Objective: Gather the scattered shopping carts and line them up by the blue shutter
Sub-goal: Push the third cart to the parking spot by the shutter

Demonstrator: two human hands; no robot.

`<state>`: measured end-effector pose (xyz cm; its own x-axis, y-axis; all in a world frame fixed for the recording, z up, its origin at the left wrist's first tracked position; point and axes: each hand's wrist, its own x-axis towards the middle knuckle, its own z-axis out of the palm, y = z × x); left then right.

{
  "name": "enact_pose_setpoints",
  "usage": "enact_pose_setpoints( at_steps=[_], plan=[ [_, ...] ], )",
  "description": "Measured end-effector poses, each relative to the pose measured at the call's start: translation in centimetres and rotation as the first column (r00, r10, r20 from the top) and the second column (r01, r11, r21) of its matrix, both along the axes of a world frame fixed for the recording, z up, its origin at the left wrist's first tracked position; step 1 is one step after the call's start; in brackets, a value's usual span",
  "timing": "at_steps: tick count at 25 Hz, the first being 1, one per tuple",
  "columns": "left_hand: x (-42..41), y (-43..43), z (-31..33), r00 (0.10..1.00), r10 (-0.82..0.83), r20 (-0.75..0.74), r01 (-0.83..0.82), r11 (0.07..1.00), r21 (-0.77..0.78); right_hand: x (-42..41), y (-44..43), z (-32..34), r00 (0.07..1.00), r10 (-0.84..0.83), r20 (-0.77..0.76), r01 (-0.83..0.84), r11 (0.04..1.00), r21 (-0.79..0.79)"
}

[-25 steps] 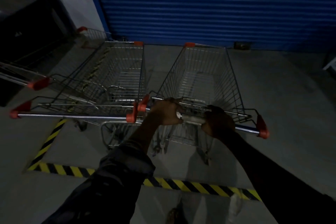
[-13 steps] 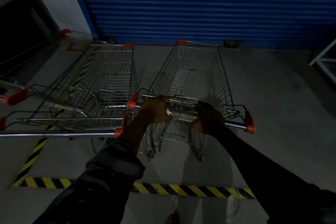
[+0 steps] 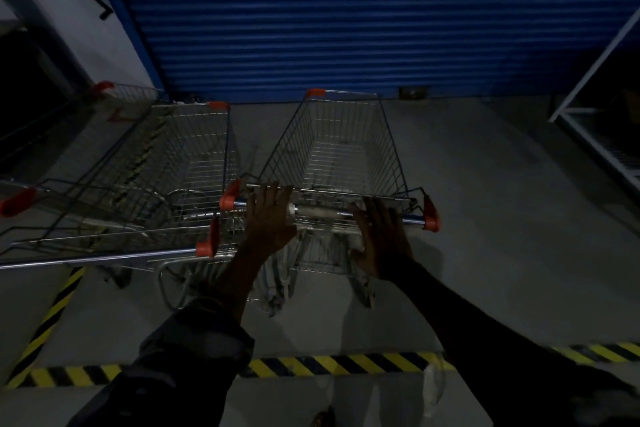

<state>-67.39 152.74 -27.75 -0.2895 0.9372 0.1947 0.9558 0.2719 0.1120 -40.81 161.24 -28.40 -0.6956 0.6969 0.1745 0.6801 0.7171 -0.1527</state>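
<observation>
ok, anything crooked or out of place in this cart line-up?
Slightly. The right cart, with the left hand and right hand resting on its handle, noses nearer the blue shutter than the left cart, whose handle sits closer to the camera, so the row isn't flush. Wide-angle distortion may exaggerate it. No damage or spills visible.

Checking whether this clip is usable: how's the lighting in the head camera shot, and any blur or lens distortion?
Head view: very dim, the right arm almost black; the centre cart catches most light; the left edge of the blue shutter and the white rack lean outward, wide-angle stretch; fine detail soft.
</observation>
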Motion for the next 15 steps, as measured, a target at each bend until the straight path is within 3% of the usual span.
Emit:
enact_pose_setpoints(
  at_steps=[3,8,15],
  plan=[
    [1.9,-2.8,0.1,0.996,-0.051,0.069,0.056,0.995,-0.077,1.9,-0.5,0.5,0.999,0.031,0.028,-0.030,0.999,-0.033],
    [6.6,-6.6,2.3,0.993,0.028,0.117,-0.005,0.982,-0.191,4.0,-3.4,1.6,0.999,0.002,-0.040,-0.006,0.996,-0.090],
    [14.2,-11.3,4.6,0.962,0.112,0.251,-0.113,0.994,-0.012,9.2,-7.4,3.6,0.966,-0.056,-0.253,0.025,0.992,-0.125]
  ],
)
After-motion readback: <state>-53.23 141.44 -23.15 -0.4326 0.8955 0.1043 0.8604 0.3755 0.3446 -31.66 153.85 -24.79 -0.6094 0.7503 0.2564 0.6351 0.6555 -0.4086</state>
